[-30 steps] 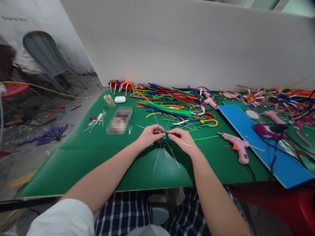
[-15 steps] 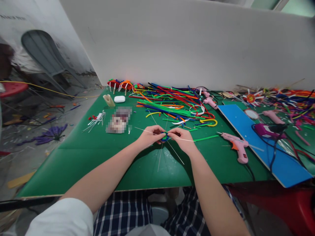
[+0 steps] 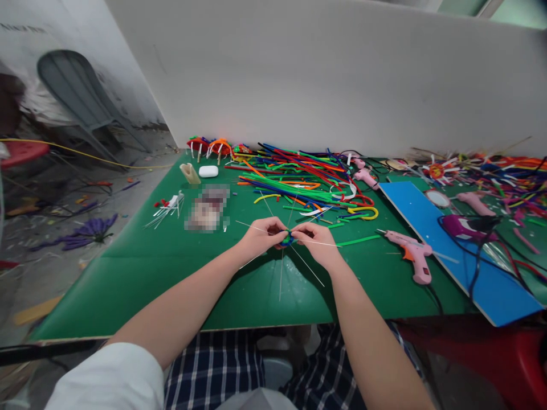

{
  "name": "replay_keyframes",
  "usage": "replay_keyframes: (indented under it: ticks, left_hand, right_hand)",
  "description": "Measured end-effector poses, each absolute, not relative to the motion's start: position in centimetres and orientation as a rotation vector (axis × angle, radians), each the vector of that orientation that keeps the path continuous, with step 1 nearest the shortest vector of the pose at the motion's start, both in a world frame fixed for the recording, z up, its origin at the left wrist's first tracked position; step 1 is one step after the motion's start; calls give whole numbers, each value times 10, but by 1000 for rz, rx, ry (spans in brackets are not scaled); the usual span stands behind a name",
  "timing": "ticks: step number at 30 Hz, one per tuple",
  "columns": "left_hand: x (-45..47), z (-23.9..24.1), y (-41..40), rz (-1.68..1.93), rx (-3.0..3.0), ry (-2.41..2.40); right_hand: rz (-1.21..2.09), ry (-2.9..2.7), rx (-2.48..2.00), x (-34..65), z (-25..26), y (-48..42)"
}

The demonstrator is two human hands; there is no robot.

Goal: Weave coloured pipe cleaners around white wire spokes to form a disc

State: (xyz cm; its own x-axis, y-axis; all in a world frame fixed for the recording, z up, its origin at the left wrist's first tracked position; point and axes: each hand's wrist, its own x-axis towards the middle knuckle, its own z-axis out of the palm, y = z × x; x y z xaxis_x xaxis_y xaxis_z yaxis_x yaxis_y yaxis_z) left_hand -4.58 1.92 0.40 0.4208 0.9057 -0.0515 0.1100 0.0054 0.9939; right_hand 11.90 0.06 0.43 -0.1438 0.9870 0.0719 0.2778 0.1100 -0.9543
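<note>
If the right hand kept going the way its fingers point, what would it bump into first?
Probably the small blue ring with thin sticks, which the right hand pinches. Right behind it comes the left hand. Both hands look level, though depth is unclear.

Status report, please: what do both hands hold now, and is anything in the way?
Left hand and right hand both pinch the spoked ring over the table. Pink glue gun lies right, apart.

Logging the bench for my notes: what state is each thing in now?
left hand, shut, pinching the spoked ring
right hand, shut, pinching the same ring
spoked ring, held between both hands, spokes fanned out
pink glue gun, lying on its side, untouched
white case, closed
pipe cleaners, loose heap
</note>
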Motion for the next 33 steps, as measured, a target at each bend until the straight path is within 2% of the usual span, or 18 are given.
replay_keyframes:
  ticks: [8,33]
  left_hand:
    - [-54,7,22,697,1656,971]
    - [-50,2,21,843,1876,1066]
  right_hand:
    - [1088,-1564,-1300,121,3,1]
    - [1023,-1635,-1268,117,2,-2]
